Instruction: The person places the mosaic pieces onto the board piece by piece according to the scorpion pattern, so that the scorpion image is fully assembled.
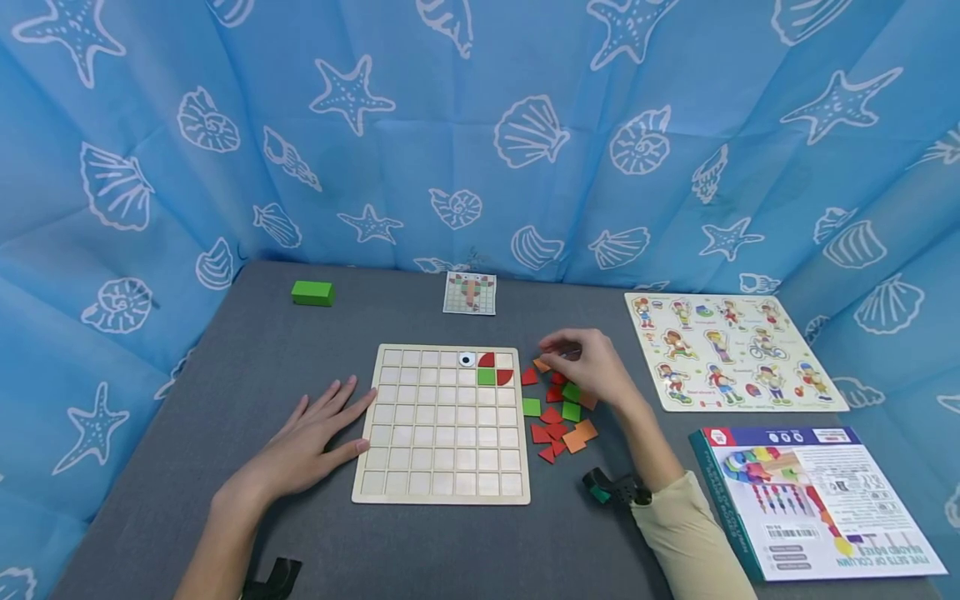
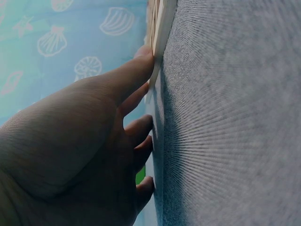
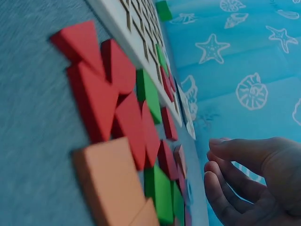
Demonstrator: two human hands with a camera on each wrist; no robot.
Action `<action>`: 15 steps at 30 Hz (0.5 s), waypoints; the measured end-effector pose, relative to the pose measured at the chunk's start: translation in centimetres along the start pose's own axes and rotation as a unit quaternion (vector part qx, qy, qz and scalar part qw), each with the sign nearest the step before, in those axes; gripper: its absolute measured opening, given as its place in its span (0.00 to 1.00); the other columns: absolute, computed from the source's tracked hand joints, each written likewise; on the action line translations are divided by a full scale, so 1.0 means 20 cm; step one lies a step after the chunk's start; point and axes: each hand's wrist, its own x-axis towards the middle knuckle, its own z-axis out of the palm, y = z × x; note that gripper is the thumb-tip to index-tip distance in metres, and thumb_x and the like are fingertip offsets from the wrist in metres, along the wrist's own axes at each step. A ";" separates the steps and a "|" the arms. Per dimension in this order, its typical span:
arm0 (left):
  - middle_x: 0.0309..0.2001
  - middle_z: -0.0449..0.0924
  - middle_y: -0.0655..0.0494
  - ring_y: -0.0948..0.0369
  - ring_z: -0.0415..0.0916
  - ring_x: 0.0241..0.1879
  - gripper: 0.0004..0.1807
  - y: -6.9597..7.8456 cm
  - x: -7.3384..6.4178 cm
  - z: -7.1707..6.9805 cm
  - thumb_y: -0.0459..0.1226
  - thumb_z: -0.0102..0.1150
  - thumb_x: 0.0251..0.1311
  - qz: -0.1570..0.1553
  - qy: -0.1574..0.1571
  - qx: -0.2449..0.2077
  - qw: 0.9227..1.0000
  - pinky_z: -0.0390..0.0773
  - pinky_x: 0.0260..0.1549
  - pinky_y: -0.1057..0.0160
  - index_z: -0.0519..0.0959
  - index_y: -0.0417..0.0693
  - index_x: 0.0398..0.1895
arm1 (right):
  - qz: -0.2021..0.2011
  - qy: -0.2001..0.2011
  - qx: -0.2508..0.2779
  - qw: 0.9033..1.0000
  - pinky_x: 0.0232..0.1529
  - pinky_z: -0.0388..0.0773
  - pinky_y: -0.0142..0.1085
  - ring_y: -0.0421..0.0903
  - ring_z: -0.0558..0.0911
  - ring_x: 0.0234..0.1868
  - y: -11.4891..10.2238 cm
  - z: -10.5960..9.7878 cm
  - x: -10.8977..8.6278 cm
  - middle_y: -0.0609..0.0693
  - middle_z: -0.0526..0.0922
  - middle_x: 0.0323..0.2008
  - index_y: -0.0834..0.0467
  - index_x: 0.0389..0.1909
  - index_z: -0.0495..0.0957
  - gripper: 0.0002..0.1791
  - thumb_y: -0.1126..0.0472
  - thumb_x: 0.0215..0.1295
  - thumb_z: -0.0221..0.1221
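Observation:
A wooden grid board (image 1: 426, 433) lies in the middle of the grey table. My left hand (image 1: 311, 437) rests flat at its left side with spread fingers, the thumb and index fingertips touching the edge, as the left wrist view also shows. Near the board's top right corner sit an eye tile (image 1: 467, 359), a green square (image 1: 487, 377) and two red rounded pieces (image 1: 505, 377). My right hand (image 1: 594, 367) hovers over the far end of a loose pile beside the board, fingers loosely bent. In the right wrist view nothing shows between thumb and fingers (image 3: 225, 176).
The pile has red pieces (image 3: 91, 101), green squares (image 1: 532, 407) and orange squares (image 1: 575, 441). A pattern card (image 1: 470, 293) lies behind the board. A green block (image 1: 312, 293) is at the back left. To the right are a picture puzzle board (image 1: 697, 350) and a boxed set (image 1: 810, 508).

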 end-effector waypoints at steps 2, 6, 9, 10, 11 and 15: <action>0.89 0.51 0.40 0.33 0.45 0.88 0.41 0.00 0.00 0.00 0.56 0.61 0.77 0.000 0.000 0.000 1.000 0.41 0.80 0.20 0.61 0.61 0.87 | 0.000 -0.005 -0.002 1.000 0.44 0.88 0.33 0.52 0.91 0.44 0.01 -0.01 -0.01 0.60 0.93 0.46 0.64 0.52 0.89 0.11 0.67 0.73 0.69; 0.89 0.51 0.40 0.33 0.45 0.88 0.41 -0.02 0.00 0.01 0.58 0.61 0.76 0.004 0.003 -0.002 1.000 0.41 0.79 0.19 0.61 0.63 0.87 | 0.005 -0.017 -0.011 1.000 0.44 0.88 0.33 0.50 0.90 0.44 0.03 0.00 -0.03 0.58 0.93 0.46 0.63 0.53 0.89 0.12 0.66 0.72 0.70; 0.88 0.51 0.40 0.33 0.45 0.88 0.41 -0.02 0.00 0.01 0.58 0.61 0.76 0.009 0.009 -0.006 1.000 0.41 0.79 0.19 0.61 0.64 0.87 | 0.011 -0.024 -0.020 0.999 0.43 0.89 0.34 0.49 0.91 0.44 0.04 0.00 -0.05 0.58 0.93 0.47 0.62 0.53 0.89 0.12 0.66 0.71 0.71; 0.88 0.51 0.40 0.33 0.45 0.87 0.41 -0.03 0.00 0.02 0.58 0.61 0.76 0.011 0.012 -0.008 1.000 0.41 0.79 0.19 0.61 0.64 0.87 | 0.013 -0.025 -0.022 0.999 0.43 0.89 0.34 0.49 0.91 0.43 0.04 0.00 -0.06 0.58 0.93 0.47 0.61 0.54 0.89 0.13 0.66 0.71 0.71; 0.88 0.52 0.39 0.32 0.46 0.87 0.41 -0.03 0.00 0.02 0.58 0.61 0.76 0.014 0.014 -0.009 1.000 0.41 0.78 0.18 0.61 0.64 0.87 | 0.014 -0.026 -0.024 0.999 0.43 0.89 0.34 0.48 0.91 0.42 0.04 0.00 -0.06 0.58 0.93 0.47 0.61 0.54 0.89 0.13 0.65 0.70 0.71; 0.88 0.52 0.38 0.31 0.46 0.87 0.41 -0.06 0.00 0.04 0.58 0.61 0.76 0.024 0.023 -0.008 0.999 0.42 0.77 0.18 0.61 0.66 0.87 | 0.016 -0.027 -0.029 0.999 0.41 0.87 0.31 0.47 0.91 0.41 0.04 0.01 -0.08 0.58 0.93 0.46 0.61 0.54 0.90 0.13 0.65 0.70 0.72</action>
